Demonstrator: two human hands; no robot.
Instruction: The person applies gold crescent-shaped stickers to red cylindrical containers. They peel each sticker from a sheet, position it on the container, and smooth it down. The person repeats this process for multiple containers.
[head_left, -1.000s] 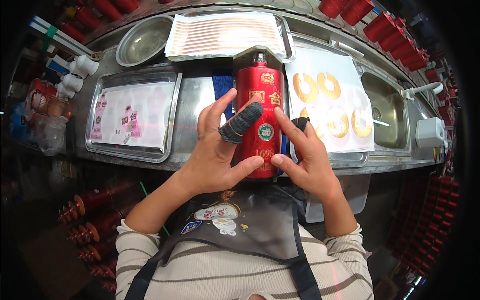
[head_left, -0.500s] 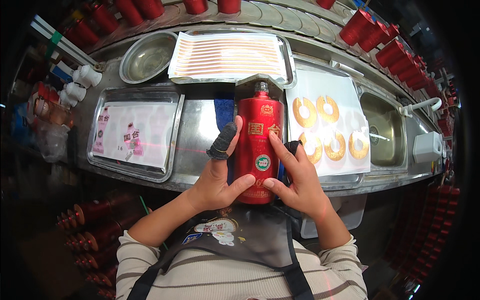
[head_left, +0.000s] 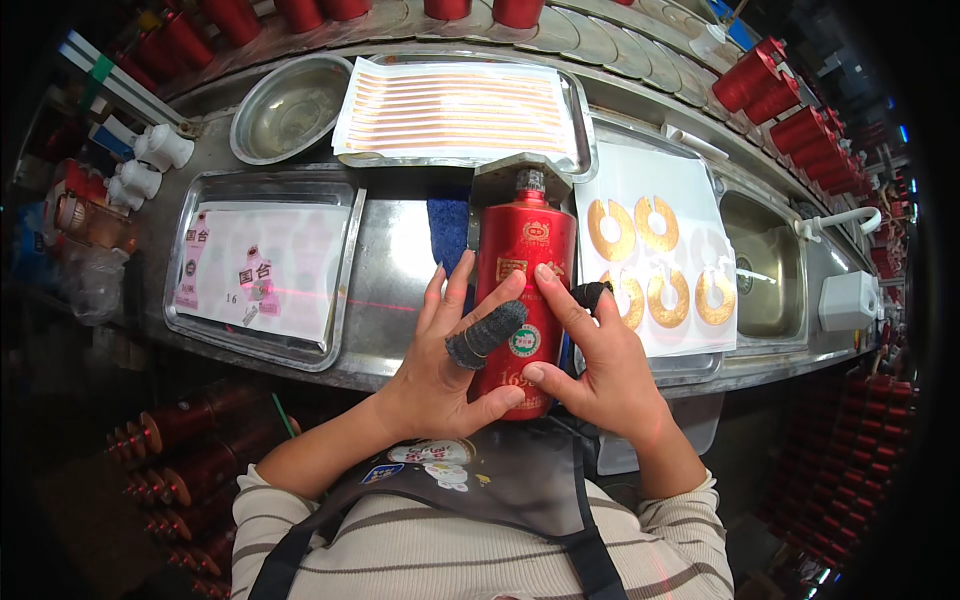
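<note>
A red bottle [head_left: 537, 232] with gold and green decals lies neck away from me at the counter's front edge, its neck at a metal holder [head_left: 527, 168]. My left hand [head_left: 428, 368] is open, fingers spread. Its index fingertip and thumb touch the bottle's left front, and a dark finger cot [head_left: 487, 335] covers one finger. On the right side, my right hand [head_left: 612, 378] rests with outstretched index finger and thumb on the bottle's front. A black cot [head_left: 592, 295] shows on another of its fingers; the remaining fingers are partly hidden.
A steel tray [head_left: 345, 270] with printed decal sheets stands left. Behind are a steel bowl [head_left: 290, 110] and a tray with a striped gold sheet [head_left: 455, 105]. Gold ring decals [head_left: 657, 222] lie at right, beside a sink [head_left: 765, 265]. Red bottles [head_left: 750, 78] line the conveyor.
My left hand has turned and come over the bottle, its covered finger now across the front. The right hand stays on the bottle with little change. The whole view has shifted slightly.
</note>
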